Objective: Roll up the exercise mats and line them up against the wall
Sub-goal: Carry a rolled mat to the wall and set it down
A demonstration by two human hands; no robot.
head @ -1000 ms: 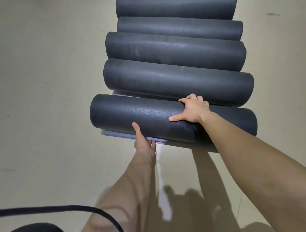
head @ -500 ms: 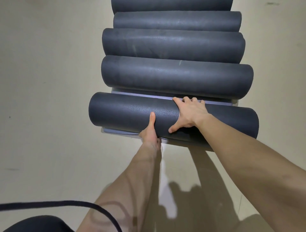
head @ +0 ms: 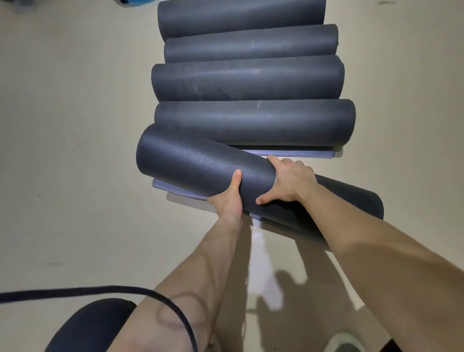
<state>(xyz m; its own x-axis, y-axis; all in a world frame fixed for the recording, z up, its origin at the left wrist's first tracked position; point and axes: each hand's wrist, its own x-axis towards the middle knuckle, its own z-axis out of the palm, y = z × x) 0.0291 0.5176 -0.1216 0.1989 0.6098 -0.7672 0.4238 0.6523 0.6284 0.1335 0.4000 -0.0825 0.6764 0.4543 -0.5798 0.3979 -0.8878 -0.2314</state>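
A dark grey rolled mat lies nearest me on the beige floor, slanted, its left end raised and its right end lower. My left hand grips it from the near side, thumb up on the roll. My right hand clasps it over the top, fingers on the far side. A pale loose mat edge sticks out beneath the roll. Beyond it, several rolled dark mats lie side by side in a row, the closest one just past my right hand.
A pale flat mat edge shows under the closest row mat. A dark strap and a dark rounded object lie at the lower left. A light shoe sits at the bottom right. Something blue shows at the top edge.
The near roll has tilted: its left end has lifted and swung toward the row, the right end dropped toward me. Both hands have closed further around it.
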